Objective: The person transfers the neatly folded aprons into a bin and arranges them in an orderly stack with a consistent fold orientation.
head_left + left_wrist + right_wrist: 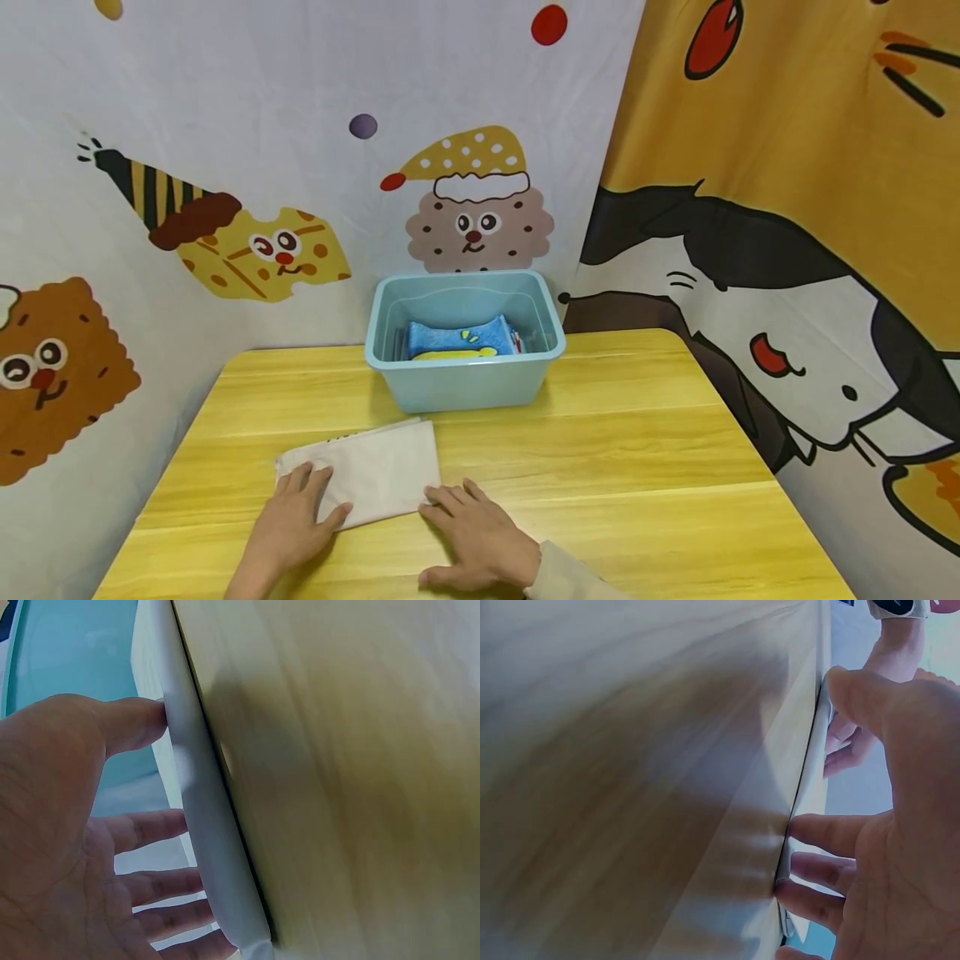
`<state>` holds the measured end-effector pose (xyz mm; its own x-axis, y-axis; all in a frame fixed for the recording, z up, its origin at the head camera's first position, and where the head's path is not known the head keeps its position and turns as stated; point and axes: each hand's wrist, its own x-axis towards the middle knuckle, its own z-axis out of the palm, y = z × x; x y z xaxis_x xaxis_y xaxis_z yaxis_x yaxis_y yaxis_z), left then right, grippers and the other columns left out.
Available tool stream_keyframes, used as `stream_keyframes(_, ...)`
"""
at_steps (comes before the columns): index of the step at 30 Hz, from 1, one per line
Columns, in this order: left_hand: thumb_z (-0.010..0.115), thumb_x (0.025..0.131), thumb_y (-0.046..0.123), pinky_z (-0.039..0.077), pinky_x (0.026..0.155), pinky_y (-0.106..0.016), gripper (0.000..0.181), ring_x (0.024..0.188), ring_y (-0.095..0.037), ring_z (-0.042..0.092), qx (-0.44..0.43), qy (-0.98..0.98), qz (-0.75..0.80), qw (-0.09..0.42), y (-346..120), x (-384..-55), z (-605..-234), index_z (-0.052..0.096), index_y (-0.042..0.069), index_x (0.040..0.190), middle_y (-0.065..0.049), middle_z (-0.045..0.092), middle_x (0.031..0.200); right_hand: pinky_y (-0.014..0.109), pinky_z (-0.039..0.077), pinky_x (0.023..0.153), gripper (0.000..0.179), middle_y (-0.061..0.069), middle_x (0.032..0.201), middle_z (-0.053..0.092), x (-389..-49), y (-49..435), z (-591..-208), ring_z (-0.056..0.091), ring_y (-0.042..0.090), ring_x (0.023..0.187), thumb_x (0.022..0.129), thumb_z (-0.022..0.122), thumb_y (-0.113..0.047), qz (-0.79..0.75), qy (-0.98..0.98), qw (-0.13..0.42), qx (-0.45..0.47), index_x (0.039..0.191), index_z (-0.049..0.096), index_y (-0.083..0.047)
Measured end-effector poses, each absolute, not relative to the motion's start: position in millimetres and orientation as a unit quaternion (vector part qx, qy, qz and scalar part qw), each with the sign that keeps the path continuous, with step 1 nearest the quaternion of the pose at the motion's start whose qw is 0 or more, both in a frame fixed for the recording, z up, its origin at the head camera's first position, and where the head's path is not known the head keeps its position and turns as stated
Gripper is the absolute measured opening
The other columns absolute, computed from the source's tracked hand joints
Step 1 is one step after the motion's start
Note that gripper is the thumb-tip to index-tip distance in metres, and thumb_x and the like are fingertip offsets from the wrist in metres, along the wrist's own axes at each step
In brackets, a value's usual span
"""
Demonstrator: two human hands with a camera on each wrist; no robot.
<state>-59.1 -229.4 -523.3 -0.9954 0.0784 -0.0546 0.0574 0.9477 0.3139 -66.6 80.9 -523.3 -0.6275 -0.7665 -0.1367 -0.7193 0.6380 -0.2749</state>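
A folded white cloth [382, 471] lies flat on the table, a strip of dark print just showing along its far edge. My left hand [292, 521] rests on its left part, fingers spread and thumb at the near edge. In the left wrist view, the thumb and fingertips touch the rounded fold of the cloth [199, 795]. My right hand [483, 537] lies to the right, fingers extended, its fingertips at the near right corner of the cloth. The right wrist view shows those fingertips along the cloth's thin edge [810, 780].
Behind the cloth stands a light blue plastic bin [465, 387] near the table's back edge. Inside it lies a blue packet [450, 337] with yellow markings. The yellow wood-grain table [637, 467] meets curtains with cartoon prints at the back and sides.
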Motion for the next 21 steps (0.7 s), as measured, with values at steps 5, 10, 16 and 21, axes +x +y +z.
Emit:
stream_keyframes(5,0.072,0.093,0.047,0.043,0.104,-0.07,0.068,0.135,-0.055,0.047,0.037,0.986,0.157,0.031,-220.3,-60.2,-522.8,0.058,0.001,0.141,-0.033,0.048,0.147,0.051,0.03,0.126,0.086,-0.004,0.167,0.032,-64.5,90.0,-522.3,0.036,0.016,0.152,0.093,0.045,-0.079,-0.1,0.901,0.128,-0.402,0.159,0.039,-0.024)
stream_keyframes(10,0.071,0.093,0.047,0.042,0.106,-0.07,0.068,0.138,-0.053,0.045,0.042,0.986,0.156,0.032,-209.7,-65.1,-524.6,0.058,0.002,0.141,-0.032,0.047,0.15,0.052,0.028,0.126,0.085,-0.004,0.168,0.031,-62.6,100.6,-521.8,0.034,0.016,0.153,0.093,0.047,-0.078,-0.109,0.906,0.136,-0.385,0.159,0.039,-0.024)
stream_keyframes(16,0.072,0.093,0.047,0.044,0.106,-0.068,0.067,0.138,-0.05,0.045,0.053,0.986,0.158,0.021,-197.1,-71.0,-525.4,0.058,0.002,0.141,-0.03,0.048,0.15,0.054,0.027,0.126,0.084,-0.003,0.167,0.033,-60.4,113.3,-520.4,0.035,0.019,0.153,0.093,0.049,-0.077,-0.127,0.911,0.139,-0.367,0.157,0.042,-0.023)
stream_keyframes(21,0.072,0.092,0.047,0.046,0.103,-0.068,0.066,0.138,-0.049,0.047,0.064,0.985,0.157,0.013,-187.2,-74.2,-524.6,0.059,0.002,0.14,-0.029,0.05,0.148,0.054,0.026,0.126,0.081,-0.002,0.166,0.034,-59.9,121.7,-517.4,0.036,0.02,0.152,0.094,0.05,-0.074,-0.125,0.913,0.139,-0.362,0.156,0.044,-0.021)
